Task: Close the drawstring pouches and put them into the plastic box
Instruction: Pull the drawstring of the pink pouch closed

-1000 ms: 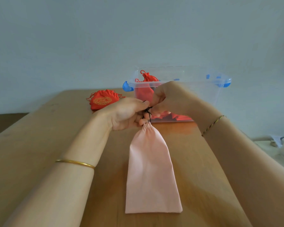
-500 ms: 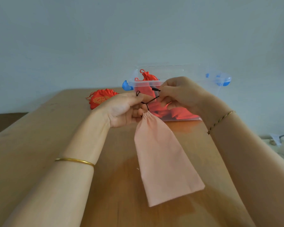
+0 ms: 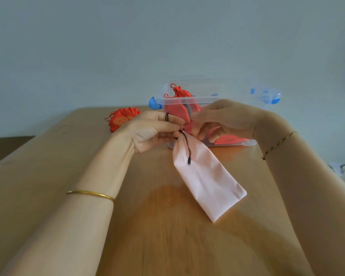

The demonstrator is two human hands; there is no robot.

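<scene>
Nearest the camera, the pink pouch (image 3: 207,180) hung slanted in front of the plastic box (image 3: 217,98), its bottom corner down by the tabletop (image 3: 147,236) and swung further to the right than half a second before. The left hand (image 3: 153,132), a gold bangle (image 3: 90,194) on its wrist, pinched the gathered neck, with a loop of the black drawstring (image 3: 187,148) over one finger. The cord end that the right hand (image 3: 229,120) had pinched half a second before now dangled loose down the front of the pouch. That hand, blurred, was just in front of the box with its fingers loosely curled and nothing seen in them. The tabletop was bare light wood. On it, just left of the box, lay a red pouch (image 3: 122,120) with gold embroidery. The box was clear with blue clips (image 3: 152,102) and held more red pouches (image 3: 179,94). Behind the box rose a plain pale wall (image 3: 167,36).
</scene>
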